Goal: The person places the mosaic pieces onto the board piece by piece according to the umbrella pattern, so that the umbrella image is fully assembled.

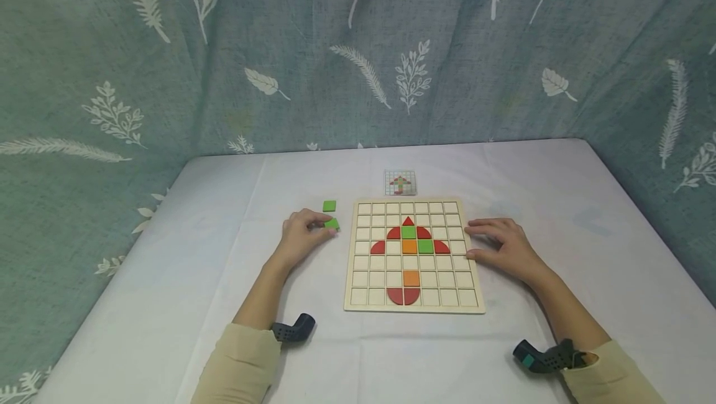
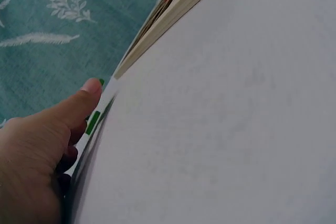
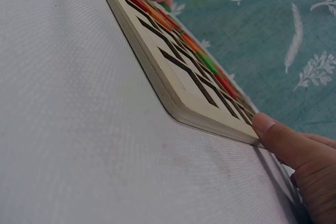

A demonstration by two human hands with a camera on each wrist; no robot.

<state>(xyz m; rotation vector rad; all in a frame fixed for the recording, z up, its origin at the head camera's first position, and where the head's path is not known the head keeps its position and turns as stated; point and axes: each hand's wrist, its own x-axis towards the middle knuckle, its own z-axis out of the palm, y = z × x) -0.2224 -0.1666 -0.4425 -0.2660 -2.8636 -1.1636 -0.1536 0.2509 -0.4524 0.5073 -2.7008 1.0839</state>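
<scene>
A wooden grid board (image 1: 414,311) lies on the white table, with red quarter-round pieces, a red triangle (image 1: 408,221), and green and orange squares set in its cells. Left of the board, my left hand (image 1: 301,237) pinches a green square tile (image 1: 332,224) between thumb and fingers. A second green tile (image 1: 329,206) lies just beyond it. At the board's right edge rests my right hand (image 1: 503,247), its fingertips and thumb touching the rim. The thumb (image 3: 275,132) shows on that edge in the right wrist view.
Behind the board lies a small pattern card (image 1: 399,183) showing a similar figure. The white cloth (image 1: 414,360) covers the table. A green-blue curtain (image 1: 313,50) with white leaf prints hangs behind and at the sides.
</scene>
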